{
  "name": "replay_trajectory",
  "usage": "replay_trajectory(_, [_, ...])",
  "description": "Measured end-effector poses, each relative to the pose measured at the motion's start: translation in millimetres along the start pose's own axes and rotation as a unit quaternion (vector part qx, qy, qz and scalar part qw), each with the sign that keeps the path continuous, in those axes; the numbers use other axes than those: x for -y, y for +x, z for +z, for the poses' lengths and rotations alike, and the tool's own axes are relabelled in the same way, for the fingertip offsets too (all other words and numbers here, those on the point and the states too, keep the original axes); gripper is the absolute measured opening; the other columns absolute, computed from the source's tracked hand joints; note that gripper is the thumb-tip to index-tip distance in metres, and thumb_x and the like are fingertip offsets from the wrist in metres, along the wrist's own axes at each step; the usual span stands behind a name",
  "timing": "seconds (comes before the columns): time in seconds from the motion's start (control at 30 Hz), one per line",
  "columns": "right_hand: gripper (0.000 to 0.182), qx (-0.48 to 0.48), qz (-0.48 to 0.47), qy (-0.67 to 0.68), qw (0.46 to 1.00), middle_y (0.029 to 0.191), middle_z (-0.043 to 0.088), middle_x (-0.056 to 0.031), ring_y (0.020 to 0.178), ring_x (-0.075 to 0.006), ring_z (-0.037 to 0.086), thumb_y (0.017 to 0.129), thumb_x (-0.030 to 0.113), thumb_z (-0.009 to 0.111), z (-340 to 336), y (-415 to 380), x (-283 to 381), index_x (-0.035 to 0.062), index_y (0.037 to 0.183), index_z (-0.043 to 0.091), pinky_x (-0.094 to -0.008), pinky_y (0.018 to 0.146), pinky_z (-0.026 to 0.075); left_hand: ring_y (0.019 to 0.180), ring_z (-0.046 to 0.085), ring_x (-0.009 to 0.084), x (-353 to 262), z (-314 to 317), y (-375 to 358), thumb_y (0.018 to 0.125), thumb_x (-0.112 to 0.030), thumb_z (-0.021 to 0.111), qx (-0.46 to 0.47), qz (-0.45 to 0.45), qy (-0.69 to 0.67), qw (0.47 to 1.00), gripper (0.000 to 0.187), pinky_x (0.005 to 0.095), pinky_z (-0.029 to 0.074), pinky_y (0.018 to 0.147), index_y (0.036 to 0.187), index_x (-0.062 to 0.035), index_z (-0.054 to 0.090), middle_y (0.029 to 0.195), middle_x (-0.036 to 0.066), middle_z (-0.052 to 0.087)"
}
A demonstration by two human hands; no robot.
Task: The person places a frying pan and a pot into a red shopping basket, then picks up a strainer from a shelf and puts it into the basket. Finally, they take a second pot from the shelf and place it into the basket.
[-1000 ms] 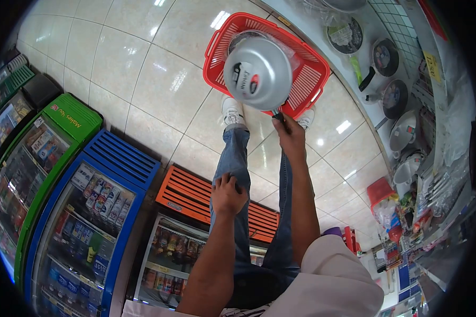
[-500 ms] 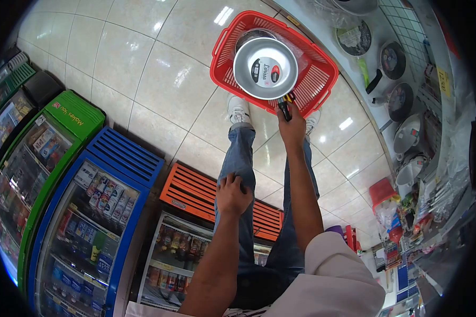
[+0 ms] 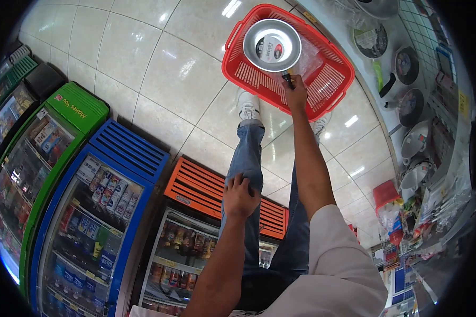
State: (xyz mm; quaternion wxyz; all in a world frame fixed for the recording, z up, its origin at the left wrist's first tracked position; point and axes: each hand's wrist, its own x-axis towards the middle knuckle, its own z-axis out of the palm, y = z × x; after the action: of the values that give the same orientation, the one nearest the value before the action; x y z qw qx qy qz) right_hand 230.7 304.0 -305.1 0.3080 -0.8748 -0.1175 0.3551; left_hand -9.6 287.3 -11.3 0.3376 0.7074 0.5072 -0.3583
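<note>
Pan [image 3: 272, 46] in right hand [image 3: 296, 96] seemingly touches plastic [image 3: 309, 61] in red basket [image 3: 328, 84].

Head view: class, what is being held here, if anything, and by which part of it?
The silver pan, by its black handle, in the right hand; the left hand rests on the left leg.

Shiny silvery metal pan [image 3: 287, 33], probably smooth, over a matt red plastic basket [image 3: 243, 74].
</note>
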Motion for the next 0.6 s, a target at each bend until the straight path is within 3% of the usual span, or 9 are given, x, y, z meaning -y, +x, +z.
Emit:
replay_trajectory(0.13, [0.036, 0.006, 0.025, -0.059, 0.998, 0.095, 0.068, -0.0193, 0.091, -0.0404, 0.065, 0.083, 0.027, 0.07, 4, 0, -2, 0.0072, 0.109, 0.055, -0.0485, 0.077, 0.05, 0.12, 0.049, 0.0352, 2, 0, -1, 0.078, -0.024, 0.058, 0.022, -0.011, -0.004, 1.0, 0.033, 0.0482, 0.041, 0.101, 0.103, -0.0029, 0.065, 0.128, 0.015, 0.055])
replay_trajectory(0.33, [0.036, 0.03, 0.036, -0.034, 0.998, 0.101, 0.068, -0.0189, 0.097, -0.0407, 0.064, 0.083, 0.024, 0.069, 15, 15, -21, 0.0069, 0.111, 0.053, -0.0483, 0.081, 0.049, 0.121, 0.048, 0.0347, 5, 5, -1, 0.079, -0.025, 0.059, 0.045, -0.028, -0.001, 0.999, 0.035, 0.0479, 0.04, 0.102, 0.106, -0.0031, 0.064, 0.128, 0.015, 0.054])
replay_trajectory(0.6, [0.035, 0.065, 0.05, -0.044, 0.996, 0.101, 0.068, -0.0196, 0.098, -0.0398, 0.065, 0.083, 0.022, 0.069, 15, 23, -23, 0.0076, 0.111, 0.053, -0.0475, 0.084, 0.049, 0.12, 0.048, 0.0344, 3, 9, -4, 0.078, -0.025, 0.059, 0.021, -0.019, -0.003, 1.0, 0.035, 0.0476, 0.04, 0.102, 0.105, -0.0029, 0.065, 0.127, 0.015, 0.055])
